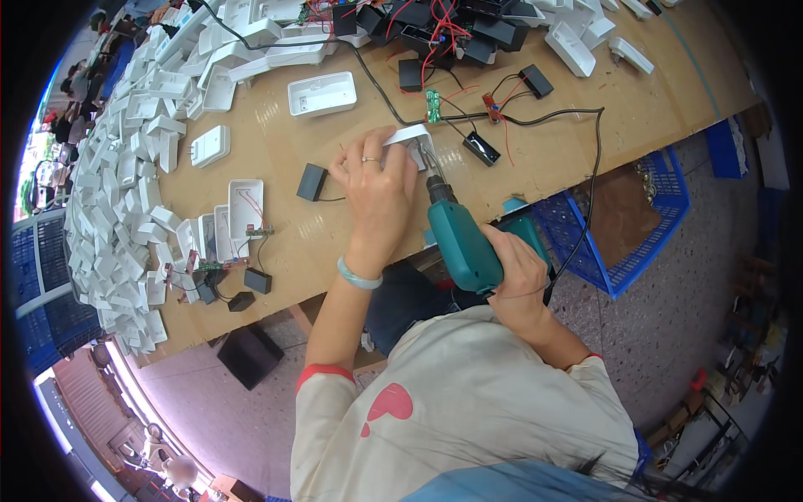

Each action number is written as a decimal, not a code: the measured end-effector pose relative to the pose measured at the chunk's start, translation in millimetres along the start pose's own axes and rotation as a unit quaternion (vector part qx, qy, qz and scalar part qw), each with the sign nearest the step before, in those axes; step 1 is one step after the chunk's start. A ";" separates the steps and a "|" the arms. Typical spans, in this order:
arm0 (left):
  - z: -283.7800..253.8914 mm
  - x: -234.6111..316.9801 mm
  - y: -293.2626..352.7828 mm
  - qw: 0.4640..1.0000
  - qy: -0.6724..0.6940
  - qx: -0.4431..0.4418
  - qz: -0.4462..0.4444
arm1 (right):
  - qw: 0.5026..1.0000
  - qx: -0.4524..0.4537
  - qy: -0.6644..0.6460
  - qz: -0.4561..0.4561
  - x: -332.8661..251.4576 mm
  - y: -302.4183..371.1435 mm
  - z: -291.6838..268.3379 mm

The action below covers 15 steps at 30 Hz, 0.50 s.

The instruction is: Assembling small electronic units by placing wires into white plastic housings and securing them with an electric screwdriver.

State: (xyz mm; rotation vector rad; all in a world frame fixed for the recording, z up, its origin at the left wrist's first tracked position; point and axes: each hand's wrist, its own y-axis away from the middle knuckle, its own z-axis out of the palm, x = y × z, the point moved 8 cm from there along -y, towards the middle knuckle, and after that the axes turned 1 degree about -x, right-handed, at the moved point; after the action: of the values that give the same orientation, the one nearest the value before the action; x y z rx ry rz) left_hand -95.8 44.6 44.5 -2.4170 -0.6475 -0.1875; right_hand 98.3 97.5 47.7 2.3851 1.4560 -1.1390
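My left hand is closed around a white plastic casing, pressing it against the cardboard-covered table. My right hand grips the handle of a teal pistol-shaped corded power tool. The tool's thin metal tip reaches into the casing's right side; exactly what it touches there is too small to tell. Left of my left hand sits a black box-shaped part with a wire leading toward the hand. Beyond the casing lie a green circuit board and a wired black block.
A large heap of white casings covers the table's left side. Black parts and red wires pile up at the back. A black cable crosses the table and drops over the edge. A blue crate stands at lower right.
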 end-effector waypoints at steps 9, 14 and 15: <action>0.7 -1.1 -0.1 1.000 0.005 0.002 -0.001 | 1.000 -0.009 -0.008 0.010 0.5 0.3 0.0; 1.3 -1.6 0.3 1.000 0.013 0.002 0.000 | 1.000 -0.003 -0.023 0.020 0.4 2.0 -5.4; 0.9 -0.9 0.0 1.000 0.014 0.001 0.001 | 0.999 -0.009 -0.022 0.029 1.0 2.9 -6.9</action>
State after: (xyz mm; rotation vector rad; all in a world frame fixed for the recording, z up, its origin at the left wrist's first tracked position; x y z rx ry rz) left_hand -96.6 44.8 43.5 -2.4079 -0.6321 -0.2186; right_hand 104.5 99.8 51.2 2.3582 1.3697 -1.1529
